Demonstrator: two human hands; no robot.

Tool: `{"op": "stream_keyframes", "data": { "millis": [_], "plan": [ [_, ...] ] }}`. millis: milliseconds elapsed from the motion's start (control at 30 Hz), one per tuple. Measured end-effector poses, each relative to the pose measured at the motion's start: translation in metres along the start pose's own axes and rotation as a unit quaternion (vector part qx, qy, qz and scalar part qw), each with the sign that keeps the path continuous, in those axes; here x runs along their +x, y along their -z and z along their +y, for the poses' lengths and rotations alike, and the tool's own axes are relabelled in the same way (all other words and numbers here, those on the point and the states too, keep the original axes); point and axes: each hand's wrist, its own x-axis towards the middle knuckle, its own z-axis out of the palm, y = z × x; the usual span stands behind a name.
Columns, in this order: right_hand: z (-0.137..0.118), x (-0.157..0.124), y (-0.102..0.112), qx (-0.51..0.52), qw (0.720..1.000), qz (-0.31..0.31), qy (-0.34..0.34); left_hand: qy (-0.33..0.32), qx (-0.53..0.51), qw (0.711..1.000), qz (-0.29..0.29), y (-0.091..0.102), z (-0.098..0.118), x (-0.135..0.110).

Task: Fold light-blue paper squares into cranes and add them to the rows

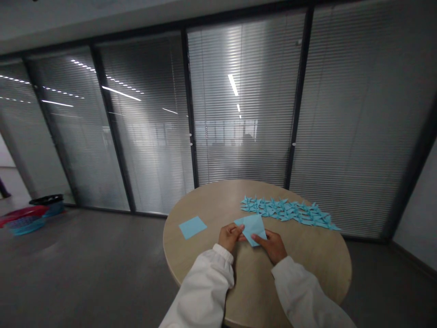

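A light blue sheet of origami paper is held between my two hands above the round table. My left hand pinches its left edge between thumb and fingers. At its lower right side, my right hand grips it, the thumb lying on top of the paper. Fingers under the sheet are partly hidden. Just beyond my hands, many folded blue paper cranes stand crowded in a long band. A flat blue paper stack or sheet lies to the left; its thickness is unclear.
The round wooden table has a curved edge near my forearms. Behind it runs a glass partition with blinds and dark frames. On the floor at far left stand a red-rimmed blue basket and a black-rimmed one.
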Motion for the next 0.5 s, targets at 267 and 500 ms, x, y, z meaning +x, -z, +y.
{"op": "stream_keyframes", "data": {
  "millis": [267,500],
  "plan": [
    [0.001,-0.0001,0.0004,0.021,1.0,0.006,-0.01,0.067,0.057,0.996,-0.029,-0.0021,-0.0013,-0.0013],
    [0.0018,0.0008,0.0002,0.014,1.0,0.002,0.001,-0.001,0.152,0.988,0.028,-0.0012,-0.0031,-0.0008]
  ]
}}
